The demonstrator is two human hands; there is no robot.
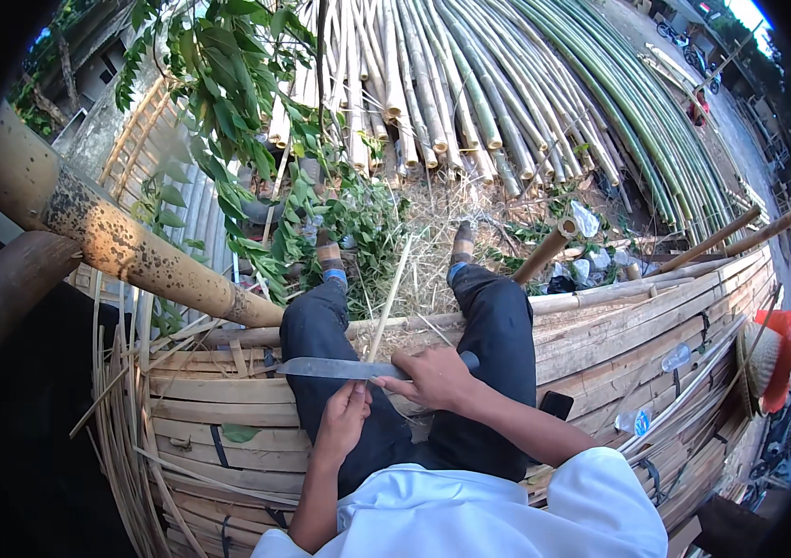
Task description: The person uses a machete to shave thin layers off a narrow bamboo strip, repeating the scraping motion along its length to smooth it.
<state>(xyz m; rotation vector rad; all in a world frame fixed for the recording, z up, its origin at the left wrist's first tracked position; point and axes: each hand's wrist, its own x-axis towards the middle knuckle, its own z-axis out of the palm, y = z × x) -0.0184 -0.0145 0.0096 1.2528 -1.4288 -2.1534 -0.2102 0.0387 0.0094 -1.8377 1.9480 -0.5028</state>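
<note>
Across my lap lies a long knife with a broad grey blade pointing left. My right hand is closed around it near the handle, whose dark end shows beyond the hand. My left hand pinches the near end of a thin pale bamboo strip, just below the blade. From there the strip runs under the knife and away between my knees, its far end over the ground. Where the blade meets the strip, the contact is partly hidden by my fingers.
I sit on a platform of bamboo slats. A phone, plastic bottle and plastic cup lie at right, near a woven hat. Thin strips stand left beside a thick bamboo pole. Bamboo poles lie ahead.
</note>
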